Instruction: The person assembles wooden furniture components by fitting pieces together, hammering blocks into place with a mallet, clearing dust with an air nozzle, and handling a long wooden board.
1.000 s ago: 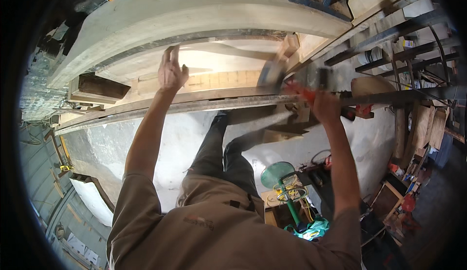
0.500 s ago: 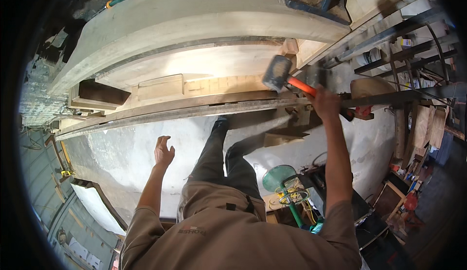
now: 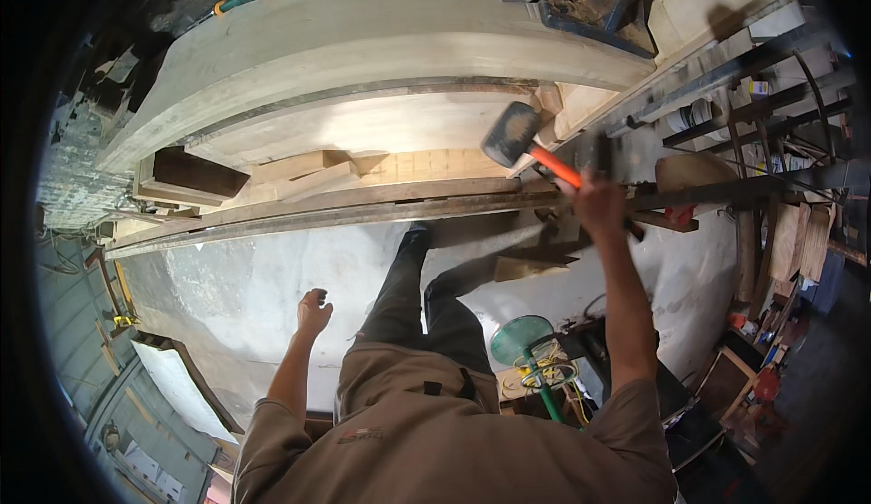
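Note:
My right hand [image 3: 600,205] is closed around the orange handle of a rubber mallet [image 3: 512,134] with a black head. The mallet head is raised over the right part of a long wooden bench ledge [image 3: 435,166]. On that ledge, left of the mallet, a pale wooden block [image 3: 318,180] lies at a slant, with another pale piece behind it. My left hand [image 3: 314,313] hangs over the floor at the left, its fingers loosely bent and the thumb apart, with nothing visible in it.
A thick pale beam [image 3: 381,14] spans the bench's far side, with a dark metal vise-like tool [image 3: 603,5] on it. A dark open wooden box [image 3: 190,177] sits at the left end. Right of my legs stands a green round-topped stand [image 3: 523,341]. Metal racks [image 3: 762,132] crowd the right.
The pale wooden block on the ledge has shifted from lying straight to slanted, and a second piece shows behind it. The mallet moved slightly left; my left hand dropped lower and its fingers bent.

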Action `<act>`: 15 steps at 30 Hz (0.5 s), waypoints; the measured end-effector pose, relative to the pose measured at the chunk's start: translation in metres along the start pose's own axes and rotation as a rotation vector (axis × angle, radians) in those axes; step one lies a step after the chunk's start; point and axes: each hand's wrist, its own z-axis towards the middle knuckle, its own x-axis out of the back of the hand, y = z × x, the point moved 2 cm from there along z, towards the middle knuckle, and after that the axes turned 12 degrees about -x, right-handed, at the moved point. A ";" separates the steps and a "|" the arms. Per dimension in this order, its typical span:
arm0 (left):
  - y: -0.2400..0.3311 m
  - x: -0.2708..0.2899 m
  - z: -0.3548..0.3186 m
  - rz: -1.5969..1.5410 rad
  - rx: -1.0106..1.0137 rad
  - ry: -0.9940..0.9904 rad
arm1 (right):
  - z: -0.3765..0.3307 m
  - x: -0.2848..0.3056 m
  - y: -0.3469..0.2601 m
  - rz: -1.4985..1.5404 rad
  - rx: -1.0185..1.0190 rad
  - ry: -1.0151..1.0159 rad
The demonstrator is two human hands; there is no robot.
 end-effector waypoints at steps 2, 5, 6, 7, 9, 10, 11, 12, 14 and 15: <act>-0.021 -0.008 -0.013 0.011 0.087 -0.053 | -0.030 -0.014 -0.027 0.209 0.088 -0.008; -0.035 -0.019 -0.017 -0.032 0.181 -0.084 | -0.069 -0.009 -0.047 0.250 0.359 -0.125; -0.035 -0.021 -0.023 -0.039 0.179 -0.098 | -0.074 -0.004 -0.047 0.186 0.554 -0.051; -0.032 -0.020 -0.019 -0.046 0.167 -0.098 | -0.072 0.004 -0.044 0.118 0.749 0.043; -0.018 -0.017 -0.013 -0.061 0.137 -0.105 | -0.045 0.017 -0.028 0.283 0.926 0.151; -0.006 -0.009 -0.010 -0.081 0.115 -0.098 | -0.016 0.011 -0.007 0.320 0.745 0.189; 0.006 -0.001 -0.006 -0.101 0.096 -0.091 | 0.014 0.004 0.015 0.365 0.564 0.216; 0.017 0.001 0.000 -0.128 0.075 -0.081 | 0.031 -0.011 0.035 0.195 0.240 0.264; 0.024 0.003 0.005 -0.164 0.049 -0.020 | 0.005 -0.024 -0.004 0.353 0.175 0.300; 0.028 0.002 0.006 -0.177 0.061 -0.009 | -0.009 -0.030 -0.026 0.433 0.145 0.324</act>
